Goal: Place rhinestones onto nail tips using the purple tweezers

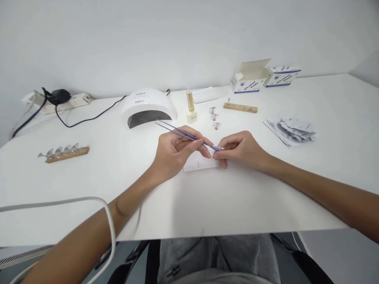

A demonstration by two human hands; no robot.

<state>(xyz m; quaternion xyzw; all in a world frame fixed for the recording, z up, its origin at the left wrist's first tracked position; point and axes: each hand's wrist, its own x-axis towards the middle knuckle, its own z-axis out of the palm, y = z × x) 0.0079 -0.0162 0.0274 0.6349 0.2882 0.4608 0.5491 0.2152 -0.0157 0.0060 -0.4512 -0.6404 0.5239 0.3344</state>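
Note:
My left hand (pixel 174 152) is closed around a pair of purple tweezers (pixel 180 133), whose tips meet a tiny shiny piece at the fingertips of my right hand (pixel 237 149). My right hand pinches that small metal piece (pixel 220 148), too small to name. Both hands hover over a small white card (pixel 199 162) with tiny dots, lying flat on the white table (pixel 207 197).
A white nail lamp (pixel 148 106) stands behind the hands, a small gold-capped bottle (pixel 191 106) beside it. Three metal-stemmed pieces (pixel 213 117) and a wooden strip (pixel 239 107) lie beyond. Another wooden strip with several pieces (pixel 65 152) sits left. Opened wrappers (pixel 291 130) lie right, boxes (pixel 251 79) far back.

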